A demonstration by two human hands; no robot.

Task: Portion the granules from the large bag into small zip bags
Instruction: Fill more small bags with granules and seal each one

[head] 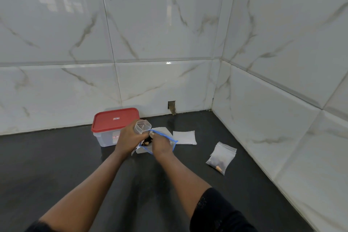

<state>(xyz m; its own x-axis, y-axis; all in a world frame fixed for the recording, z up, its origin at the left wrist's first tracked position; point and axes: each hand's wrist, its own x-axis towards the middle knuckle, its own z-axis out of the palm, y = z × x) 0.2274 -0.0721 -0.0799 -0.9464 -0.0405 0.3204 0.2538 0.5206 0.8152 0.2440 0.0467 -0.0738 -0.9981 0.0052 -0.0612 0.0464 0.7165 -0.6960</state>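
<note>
My left hand [130, 137] grips a small clear plastic cup [142, 126], tilted over the mouth of a blue-edged zip bag [174, 142]. My right hand [162, 144] holds that bag by its open top. Dark granules [147, 141] with a few tan bits show between my two hands. A filled small zip bag [221, 158], with dark contents and a tan piece in it, lies flat on the counter to the right. A stack of empty small zip bags [184, 137] lies behind my right hand. Part of the large bag is hidden under my hands.
A clear plastic box with a red lid [114, 119] stands behind my left hand, near the back wall. The dark counter [56, 165] meets white marble-tiled walls at the back and on the right. A small hole [171, 106] sits low in the back wall.
</note>
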